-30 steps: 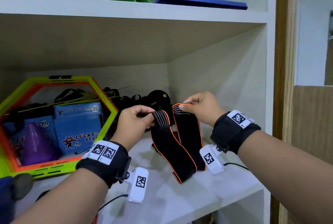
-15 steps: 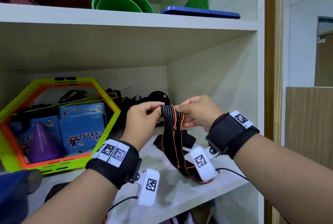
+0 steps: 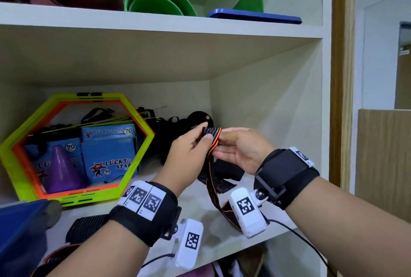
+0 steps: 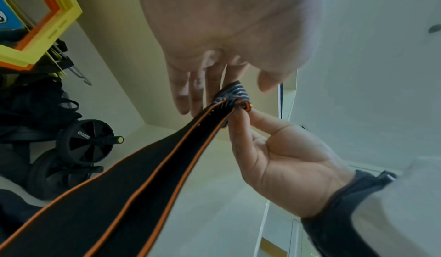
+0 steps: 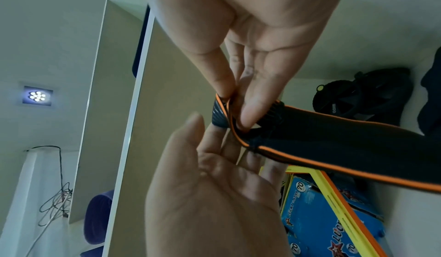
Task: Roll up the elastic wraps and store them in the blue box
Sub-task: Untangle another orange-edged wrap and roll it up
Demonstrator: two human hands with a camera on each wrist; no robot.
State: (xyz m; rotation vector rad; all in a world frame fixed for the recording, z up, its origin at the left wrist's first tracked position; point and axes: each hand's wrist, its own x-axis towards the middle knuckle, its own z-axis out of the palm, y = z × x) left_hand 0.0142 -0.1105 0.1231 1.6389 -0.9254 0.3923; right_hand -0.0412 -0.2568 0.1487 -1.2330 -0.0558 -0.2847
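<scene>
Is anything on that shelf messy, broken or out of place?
Nothing looks broken or spilled. A black wrap below the right hand and a striped wrap near the front edge lie loose and unrolled on the shelf. The held wrap dangles unrolled too.

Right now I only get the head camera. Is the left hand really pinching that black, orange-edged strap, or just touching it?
Observer: Just touching, it seems. In the right wrist view the left hand lies flat, with straight fingers under the elastic wrap, and the thumb looks clear of it.
Operator: So who holds it?
Observer: The right hand. Its thumb and forefinger pinch the folded end.
Operator: And the black round thing behind?
Observer: The left wrist view shows two spoked wheels with side handles.
</scene>
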